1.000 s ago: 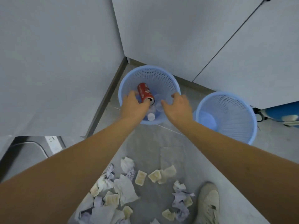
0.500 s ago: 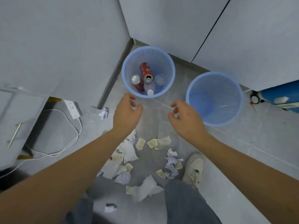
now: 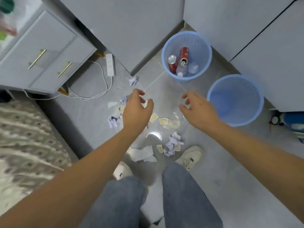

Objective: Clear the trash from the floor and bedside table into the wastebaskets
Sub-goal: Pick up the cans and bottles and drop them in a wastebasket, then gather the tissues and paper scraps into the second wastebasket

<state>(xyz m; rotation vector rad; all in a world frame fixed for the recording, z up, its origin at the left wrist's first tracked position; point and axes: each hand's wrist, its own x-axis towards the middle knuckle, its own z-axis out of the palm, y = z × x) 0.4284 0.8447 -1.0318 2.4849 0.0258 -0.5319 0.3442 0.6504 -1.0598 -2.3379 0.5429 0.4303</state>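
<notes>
Two blue mesh wastebaskets stand by the cabinet corner. The far wastebasket (image 3: pixel 204 46) holds two red cans (image 3: pixel 183 55) and clear plastic bottles. The near right wastebasket (image 3: pixel 256 102) holds nothing I can see. Crumpled white and lilac paper and yellowish wrappers (image 3: pixel 171 143) litter the floor between my hands and my feet. One lilac paper ball (image 3: pixel 133 80) lies apart near the wall. My left hand (image 3: pixel 137 109) and my right hand (image 3: pixel 196 109) hover over the litter, fingers spread, holding nothing.
A grey bedside table (image 3: pixel 46 51) with gold drawer handles stands at the left, blurred items on top. A white power strip (image 3: pixel 109 64) and its cable lie on the floor. A patterned bed cover (image 3: pixel 24 137) fills the lower left. My white shoes (image 3: pixel 190 156) stand beside the litter.
Both hands have pulled back from the far wastebasket, leaving the red can and a bottle inside it. My view has swung left and down, bringing the bedside table and bed into sight.
</notes>
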